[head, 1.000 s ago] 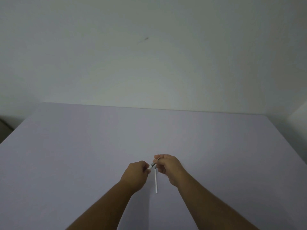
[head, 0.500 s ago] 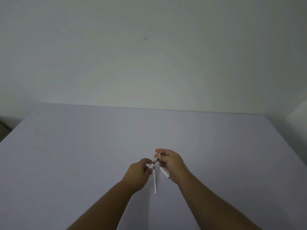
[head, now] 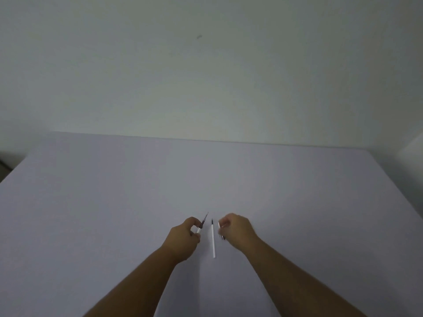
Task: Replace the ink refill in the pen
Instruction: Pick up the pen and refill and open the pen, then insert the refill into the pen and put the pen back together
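Note:
My left hand is closed on a white pen piece with a dark, thin refill sticking out of it, its tip pointing up and away. My right hand is curled around another white pen piece; only its two ends show past my fingers. Between my hands a slim white refill with a dark tip lies flat on the table, pointing away from me. Neither hand touches it.
The table is covered in a plain pale lilac surface that reaches a bare white wall. Its left and right edges fall away at the sides of the view.
My hands were together over the lying refill and have pulled apart. The left hand has gone left with the piece holding the dark refill, and the right hand has gone right with the other piece.

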`<state>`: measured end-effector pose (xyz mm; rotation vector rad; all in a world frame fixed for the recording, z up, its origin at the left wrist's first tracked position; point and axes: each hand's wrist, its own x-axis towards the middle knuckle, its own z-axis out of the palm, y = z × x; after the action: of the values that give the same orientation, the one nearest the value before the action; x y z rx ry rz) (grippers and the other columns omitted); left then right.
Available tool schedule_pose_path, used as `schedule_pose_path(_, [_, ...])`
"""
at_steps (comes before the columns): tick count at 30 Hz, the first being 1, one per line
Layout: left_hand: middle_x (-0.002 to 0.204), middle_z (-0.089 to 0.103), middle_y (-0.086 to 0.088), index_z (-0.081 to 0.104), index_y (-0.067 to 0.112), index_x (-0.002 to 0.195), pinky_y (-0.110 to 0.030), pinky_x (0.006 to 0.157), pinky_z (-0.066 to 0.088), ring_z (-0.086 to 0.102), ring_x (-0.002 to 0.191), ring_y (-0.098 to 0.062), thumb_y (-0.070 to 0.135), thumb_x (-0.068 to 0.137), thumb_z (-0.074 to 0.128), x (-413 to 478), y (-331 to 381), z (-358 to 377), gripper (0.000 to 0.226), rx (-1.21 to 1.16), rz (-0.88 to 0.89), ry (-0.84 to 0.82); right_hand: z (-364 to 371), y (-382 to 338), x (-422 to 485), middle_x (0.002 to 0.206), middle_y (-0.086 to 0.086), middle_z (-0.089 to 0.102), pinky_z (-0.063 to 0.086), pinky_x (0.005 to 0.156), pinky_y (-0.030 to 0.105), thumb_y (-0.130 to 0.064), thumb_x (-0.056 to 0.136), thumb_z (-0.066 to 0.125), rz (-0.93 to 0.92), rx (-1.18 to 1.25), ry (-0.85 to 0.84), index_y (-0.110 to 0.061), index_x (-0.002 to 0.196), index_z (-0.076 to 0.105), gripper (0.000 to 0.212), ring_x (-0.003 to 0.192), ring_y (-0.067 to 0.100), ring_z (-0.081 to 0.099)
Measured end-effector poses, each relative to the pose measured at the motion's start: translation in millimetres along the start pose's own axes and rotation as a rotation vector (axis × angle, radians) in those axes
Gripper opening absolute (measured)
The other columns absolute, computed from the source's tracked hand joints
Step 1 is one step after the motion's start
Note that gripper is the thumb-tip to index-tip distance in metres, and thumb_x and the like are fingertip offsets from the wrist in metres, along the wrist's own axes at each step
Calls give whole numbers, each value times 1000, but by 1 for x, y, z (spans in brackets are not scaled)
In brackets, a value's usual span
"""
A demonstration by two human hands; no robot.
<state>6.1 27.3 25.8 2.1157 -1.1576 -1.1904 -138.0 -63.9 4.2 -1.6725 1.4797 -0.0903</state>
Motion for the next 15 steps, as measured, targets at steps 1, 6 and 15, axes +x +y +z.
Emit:
schedule_pose_path(1, [99, 70, -16, 54, 24, 109, -23, 49, 48, 50, 57, -14, 15, 94, 46, 0, -1, 1, 19, -5, -3, 0, 8, 5, -2, 98, 8, 71, 52, 76, 28, -8, 79, 56, -16, -101, 6, -16, 90, 67, 17, 90, 24, 67])
schedule_pose_path(6, [100, 70, -14, 52, 28, 105, -23, 49, 49, 51, 59, -13, 16, 94, 47, -1, -3, 5, 17, -13, -4, -21, 30, 18, -10, 110, 12, 66, 47, 81, 28, -6, 88, 45, -94, -273, 92, -8, 110, 61, 27, 103, 27, 62])
schedule_pose_path(15, [103, 70, -11, 52, 29, 110, -21, 55, 50, 59, 74, -18, 20, 94, 48, -1, -8, 9, 18, 22, -29, -42, 34, 23, -7, 109, 12, 65, 49, 82, 30, -13, 87, 52, -51, -294, 112, -9, 103, 64, 20, 102, 28, 62])
